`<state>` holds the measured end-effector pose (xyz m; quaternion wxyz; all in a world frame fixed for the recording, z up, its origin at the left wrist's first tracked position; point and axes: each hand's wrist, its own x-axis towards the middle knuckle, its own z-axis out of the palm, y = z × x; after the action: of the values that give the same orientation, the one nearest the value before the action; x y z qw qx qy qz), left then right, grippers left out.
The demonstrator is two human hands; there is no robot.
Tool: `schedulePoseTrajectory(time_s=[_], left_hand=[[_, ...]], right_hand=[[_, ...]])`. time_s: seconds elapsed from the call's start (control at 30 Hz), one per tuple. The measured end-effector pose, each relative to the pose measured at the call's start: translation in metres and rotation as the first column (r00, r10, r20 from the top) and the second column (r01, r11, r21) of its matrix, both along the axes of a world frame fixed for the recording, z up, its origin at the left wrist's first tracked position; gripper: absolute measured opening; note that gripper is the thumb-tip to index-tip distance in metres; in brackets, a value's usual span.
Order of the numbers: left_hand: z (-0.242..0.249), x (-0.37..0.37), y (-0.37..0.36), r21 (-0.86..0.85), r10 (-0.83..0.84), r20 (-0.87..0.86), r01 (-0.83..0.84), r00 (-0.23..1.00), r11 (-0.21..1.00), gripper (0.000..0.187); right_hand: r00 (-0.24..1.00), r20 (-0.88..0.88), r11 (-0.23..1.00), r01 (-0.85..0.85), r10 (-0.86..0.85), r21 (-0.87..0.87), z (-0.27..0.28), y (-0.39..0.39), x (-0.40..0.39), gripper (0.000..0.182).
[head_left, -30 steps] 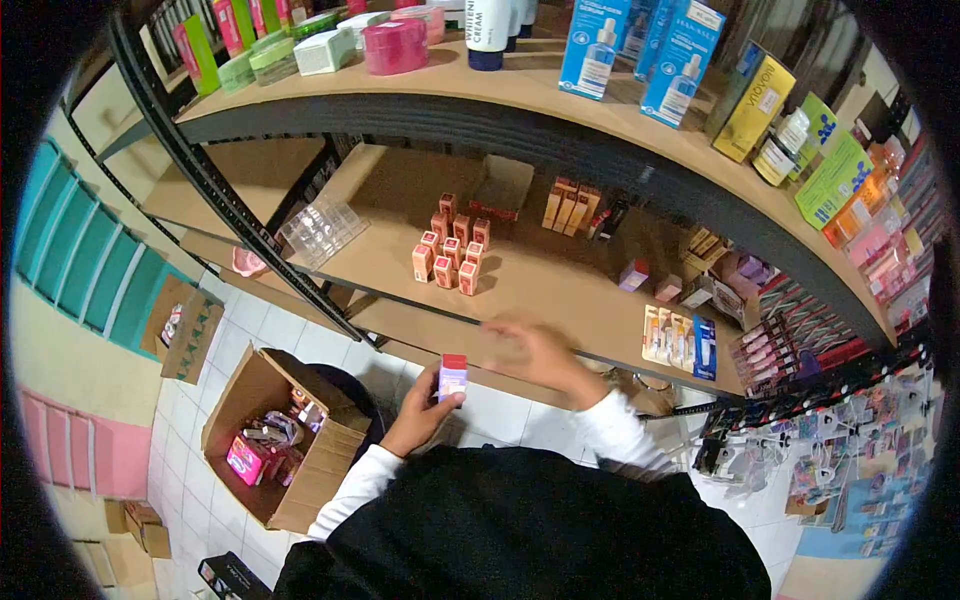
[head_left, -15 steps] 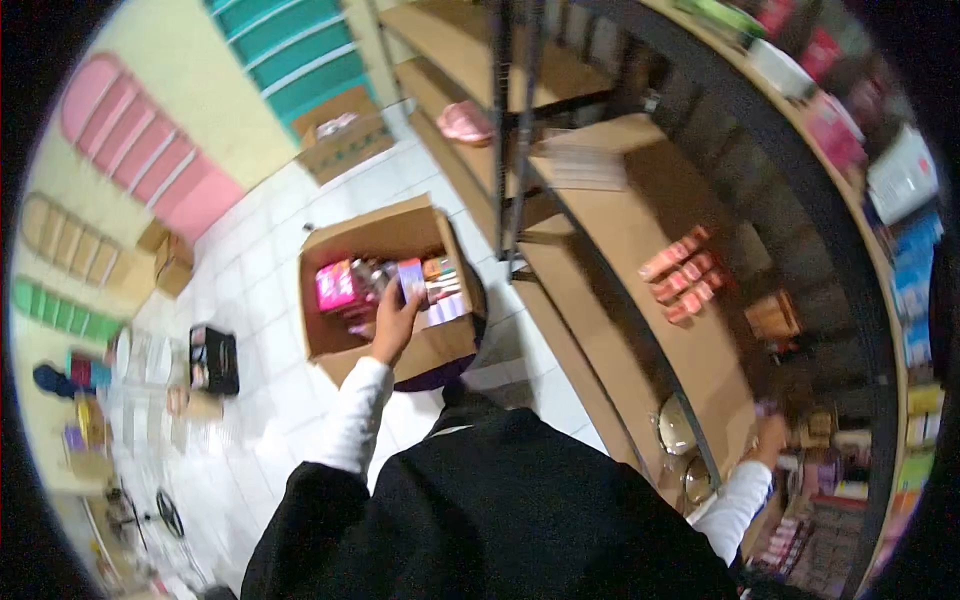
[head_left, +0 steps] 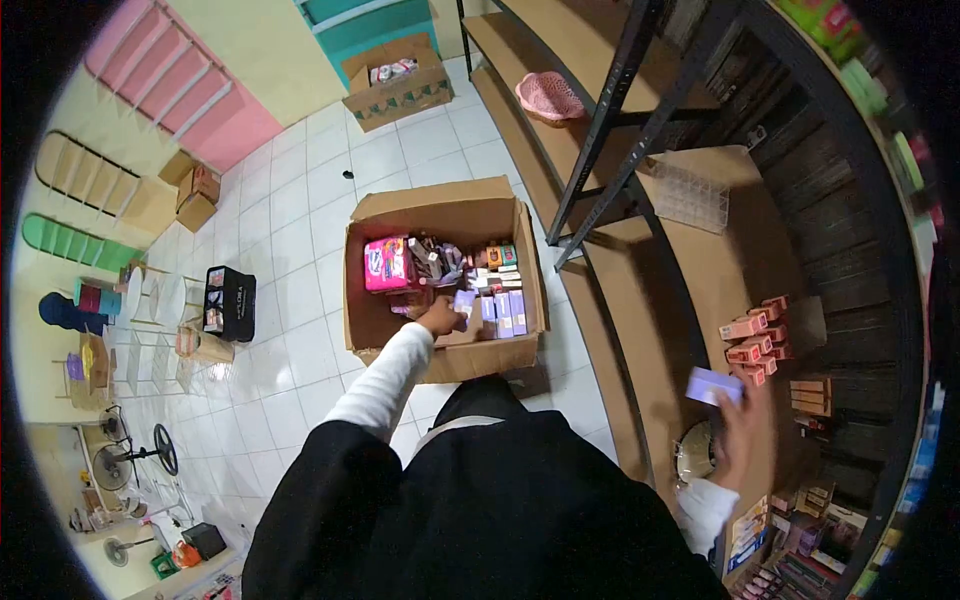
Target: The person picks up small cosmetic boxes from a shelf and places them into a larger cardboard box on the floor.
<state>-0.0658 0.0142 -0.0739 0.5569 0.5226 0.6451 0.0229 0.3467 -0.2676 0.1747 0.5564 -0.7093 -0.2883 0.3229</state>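
Note:
My right hand [head_left: 738,425] is raised over the shelf at the right, with its fingers closed on a small purple box [head_left: 708,386]. My left hand [head_left: 440,317] is inside an open cardboard carton [head_left: 430,203] on the floor, gripping another purple carton [head_left: 464,300]. Beside it stand several similar purple boxes [head_left: 503,314]. A pink packet [head_left: 388,264] and dark, wrapped small items [head_left: 440,262] lie further back in the carton. Near my right hand, several coral-coloured boxes [head_left: 757,340] are stacked on the shelf board [head_left: 715,285].
A clear divided organizer [head_left: 690,195] lies further along the shelf, and a pink basket [head_left: 549,97] sits on a lower one. Black metal posts [head_left: 610,130] rise beside the carton. A round glass-like dish [head_left: 693,452] is below my right hand. A black case [head_left: 229,304] stands on the floor.
My right hand has come up and forward from the shelf's near end, now showing a purple box. My left hand has moved lower, to the carton's near side. The view has shifted.

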Motion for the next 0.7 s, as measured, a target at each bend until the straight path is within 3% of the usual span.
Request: schedulePoseTrajectory(time_s=[0.03,0.07,0.1,0.13,0.23,0.27,0.33,0.37,0.47,0.53,0.57,0.6,0.63,0.7], left_hand=[[-0.065,-0.012,0.017,0.076,-0.374,-0.062,0.378,0.925,0.923,0.031],[-0.079,-0.013,0.027,0.166,-0.769,-0.231,0.803,0.596,0.572,0.020],[-0.093,-0.014,0.037,0.282,-0.873,-0.443,0.956,0.202,0.078,0.016],[-0.100,-0.010,0.042,0.202,-0.923,-0.368,0.979,0.112,0.039,0.020],[-0.116,0.008,0.050,-0.033,-0.899,-0.424,0.990,0.108,0.134,0.019],[-0.122,0.010,0.053,-0.084,-0.888,-0.442,0.980,0.126,0.180,0.019],[-0.164,0.004,0.054,0.008,-0.859,-0.444,0.960,0.254,0.280,0.020],[-0.173,0.006,0.056,0.013,-0.870,-0.425,0.962,0.252,0.272,0.023],[-0.169,0.010,0.053,0.022,-0.763,-0.465,0.867,0.449,0.497,0.029],[-0.182,0.012,0.043,0.105,-0.528,-0.426,0.620,0.735,0.778,0.029],[-0.192,0.015,0.039,0.164,-0.281,-0.354,0.355,0.892,0.920,0.027],[-0.199,0.018,0.037,0.197,0.001,-0.271,0.054,0.963,0.979,0.025],[-0.206,0.018,0.040,0.159,0.085,-0.197,-0.053,0.977,0.986,0.027],[-0.194,0.026,0.042,0.275,0.077,-0.227,-0.012,0.971,0.961,0.028]], right_hand=[[0.998,0.022,0.998,-0.064,0.063,0.026,-0.016,0.027,-0.018,0.052],[0.991,0.044,0.991,-0.127,0.125,0.051,-0.028,0.049,-0.035,0.051],[0.982,-0.112,0.988,-0.145,0.151,0.058,-0.029,0.070,-0.057,0.051],[0.949,-0.265,0.985,-0.159,0.171,0.067,-0.030,0.087,-0.075,0.051],[0.880,-0.453,0.986,-0.167,0.141,-0.017,-0.038,0.117,-0.104,0.054],[0.899,-0.402,0.981,-0.195,0.171,-0.018,-0.041,0.123,-0.108,0.054],[0.927,-0.295,0.968,-0.250,0.231,-0.029,-0.048,0.130,-0.114,0.055],[0.900,-0.392,0.978,-0.210,0.190,-0.010,-0.047,0.131,-0.117,0.053],[0.902,-0.413,0.979,-0.180,0.126,-0.095,-0.052,0.130,-0.119,0.051],[0.901,-0.423,0.981,-0.157,0.094,-0.118,-0.055,0.128,-0.124,0.050],[0.902,-0.425,0.981,-0.146,0.080,-0.126,-0.056,0.129,-0.126,0.049],[0.918,-0.390,0.977,-0.146,0.075,-0.157,-0.058,0.130,-0.128,0.049],[0.932,-0.354,0.971,-0.146,0.072,-0.188,-0.059,0.131,-0.131,0.049],[0.946,-0.318,0.956,-0.146,0.059,-0.255,-0.060,0.137,-0.136,0.050]])
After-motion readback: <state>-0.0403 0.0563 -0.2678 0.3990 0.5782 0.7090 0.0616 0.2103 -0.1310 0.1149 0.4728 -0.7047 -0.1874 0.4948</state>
